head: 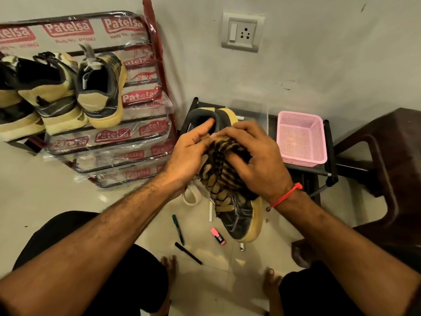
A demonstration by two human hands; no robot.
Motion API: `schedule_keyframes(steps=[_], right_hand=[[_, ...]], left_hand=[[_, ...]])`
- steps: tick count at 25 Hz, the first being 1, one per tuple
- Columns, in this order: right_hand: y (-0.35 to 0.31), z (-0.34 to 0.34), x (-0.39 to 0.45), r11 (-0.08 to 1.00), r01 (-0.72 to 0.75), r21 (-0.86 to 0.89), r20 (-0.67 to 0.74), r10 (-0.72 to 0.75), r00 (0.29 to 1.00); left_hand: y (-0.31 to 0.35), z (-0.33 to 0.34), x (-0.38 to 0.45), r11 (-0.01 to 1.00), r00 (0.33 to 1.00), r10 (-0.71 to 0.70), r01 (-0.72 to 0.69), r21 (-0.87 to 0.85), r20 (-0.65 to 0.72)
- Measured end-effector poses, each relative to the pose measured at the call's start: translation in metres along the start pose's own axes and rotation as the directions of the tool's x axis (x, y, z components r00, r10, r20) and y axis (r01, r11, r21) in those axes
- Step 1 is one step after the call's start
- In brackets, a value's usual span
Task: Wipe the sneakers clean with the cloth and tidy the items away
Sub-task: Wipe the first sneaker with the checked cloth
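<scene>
A black sneaker with a yellowish sole is held up over the floor in the middle of the view, toe pointing down toward me. My left hand grips its upper near the collar, forefinger lying on the heel opening. My right hand presses a striped black-and-tan cloth against the tongue and laces. Other sneakers of the same kind stand heel-out on the shoe rack at the left.
A pink mesh basket sits on a low black stand to the right. Dark plastic stool at far right. On the tiled floor lie a green pen, a black pen, a pink highlighter and a tape roll. My bare toes show below.
</scene>
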State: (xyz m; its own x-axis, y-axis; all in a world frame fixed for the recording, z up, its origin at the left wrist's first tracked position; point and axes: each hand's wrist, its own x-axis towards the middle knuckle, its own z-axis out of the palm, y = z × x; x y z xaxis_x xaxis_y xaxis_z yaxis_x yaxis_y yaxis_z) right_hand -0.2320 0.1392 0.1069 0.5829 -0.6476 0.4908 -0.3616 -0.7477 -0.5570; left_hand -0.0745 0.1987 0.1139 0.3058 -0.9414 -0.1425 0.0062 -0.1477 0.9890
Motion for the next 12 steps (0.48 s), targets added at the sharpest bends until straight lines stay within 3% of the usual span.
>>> schedule_keyframes(steps=[3,6,9,12], right_hand=[[0.003,-0.004,0.006,0.998,-0.052,0.046,-0.040,0.054,0.998],[0.000,0.001,-0.011,0.998,0.044,0.046,0.180,-0.051,0.982],[-0.003,0.011,-0.035,0.987,0.162,-0.002,0.381,-0.149,0.913],[0.002,0.005,-0.026,0.987,0.160,0.020,0.244,-0.160,0.957]], left_hand=[[0.002,-0.002,0.002,0.997,1.000,-0.019,0.019,-0.073,-0.007],[0.006,-0.010,0.004,0.987,0.997,-0.037,0.026,-0.159,-0.070],[0.010,-0.023,0.008,0.989,0.987,-0.043,0.020,-0.145,-0.154],[0.010,-0.024,0.009,0.994,0.992,-0.042,0.030,-0.101,-0.116]])
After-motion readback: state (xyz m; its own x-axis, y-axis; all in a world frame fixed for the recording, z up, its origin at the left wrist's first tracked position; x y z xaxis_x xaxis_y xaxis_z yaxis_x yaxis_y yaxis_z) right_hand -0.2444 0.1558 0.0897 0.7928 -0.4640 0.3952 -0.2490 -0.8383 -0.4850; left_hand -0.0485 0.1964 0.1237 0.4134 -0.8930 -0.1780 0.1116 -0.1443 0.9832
